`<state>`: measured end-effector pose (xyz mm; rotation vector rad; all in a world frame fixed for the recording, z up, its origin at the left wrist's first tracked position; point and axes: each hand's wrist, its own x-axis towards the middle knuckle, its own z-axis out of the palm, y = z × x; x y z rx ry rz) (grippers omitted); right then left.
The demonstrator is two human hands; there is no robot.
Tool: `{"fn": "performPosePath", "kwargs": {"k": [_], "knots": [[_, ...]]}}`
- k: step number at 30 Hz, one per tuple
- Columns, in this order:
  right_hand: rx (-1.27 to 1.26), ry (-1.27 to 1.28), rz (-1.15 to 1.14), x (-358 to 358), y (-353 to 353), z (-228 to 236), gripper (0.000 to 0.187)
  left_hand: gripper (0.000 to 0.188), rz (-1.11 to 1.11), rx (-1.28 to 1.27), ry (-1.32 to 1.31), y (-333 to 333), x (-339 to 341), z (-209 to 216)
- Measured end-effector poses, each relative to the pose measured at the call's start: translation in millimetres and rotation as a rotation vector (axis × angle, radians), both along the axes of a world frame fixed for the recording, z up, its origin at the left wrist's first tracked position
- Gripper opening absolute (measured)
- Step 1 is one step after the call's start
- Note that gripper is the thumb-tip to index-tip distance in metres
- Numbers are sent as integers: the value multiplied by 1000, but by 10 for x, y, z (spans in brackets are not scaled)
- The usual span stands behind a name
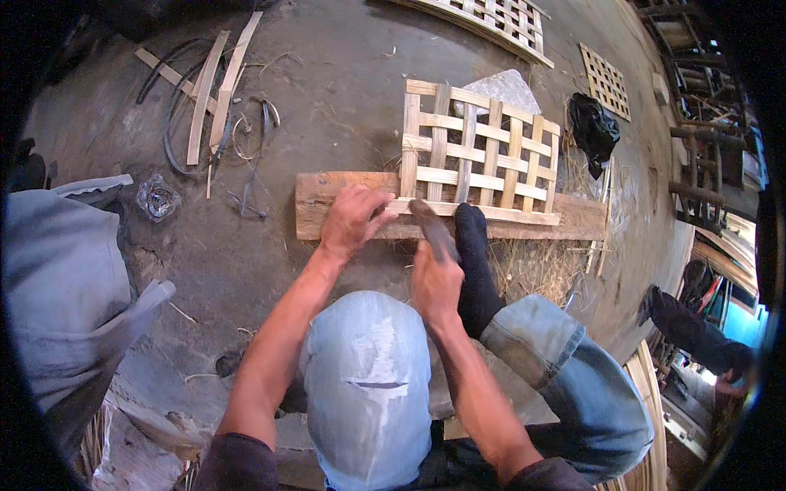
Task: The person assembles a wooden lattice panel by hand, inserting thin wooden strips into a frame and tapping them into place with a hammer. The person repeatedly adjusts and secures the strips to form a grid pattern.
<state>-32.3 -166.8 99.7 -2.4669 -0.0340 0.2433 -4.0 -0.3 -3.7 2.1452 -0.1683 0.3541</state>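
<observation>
A woven panel of flat pale wood strips (479, 155) rests with its near edge on a thick wooden plank (348, 182). At the panel's near left corner is my left hand (355, 219), its thumb and fingers pinched together by the edge strip; anything small between them is hidden. My right hand (436, 282) grips a dark hammer (434, 229), smeared by motion, its far end over the edge strip beside my left fingers. Just right of the hammer, my black-socked foot (470, 226) presses against the panel's near edge.
A pale stone slab (501, 88) lies under the panel's far side. Loose wood strips (209, 98) and dark bands lie at far left, near a clear plastic bag (157, 198). Beyond are more woven panels (606, 82) and a black bag (591, 131). Another person's clothed leg (61, 270) is at left.
</observation>
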Motion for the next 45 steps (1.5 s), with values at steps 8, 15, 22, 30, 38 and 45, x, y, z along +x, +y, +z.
{"fn": "performPosePath", "kwargs": {"k": [8, 15, 22, 30, 38, 45], "knots": [[-16, -71, 43, 8, 55, -42, 24, 31, -15, 14, 38, 35, 6, -37], [-100, -9, 55, 74, -52, -82, 23, 31, -7, -9, 41, 9, 8, 2], [-157, 32, 74, 181, 8, 102, 29, 30, 1, 32, 99, 34, -15, -18], [-99, -49, 115, 207, 11, 69, 28, 31, -3, 6, 62, 51, 9, 20], [-136, -10, 118, 134, -14, -10, 26, 31, -7, -4, 67, 15, 23, 25], [-245, 174, 75, 247, -3, -136, 19, 27, -18, -36, 12, 22, 23, 8]]}}
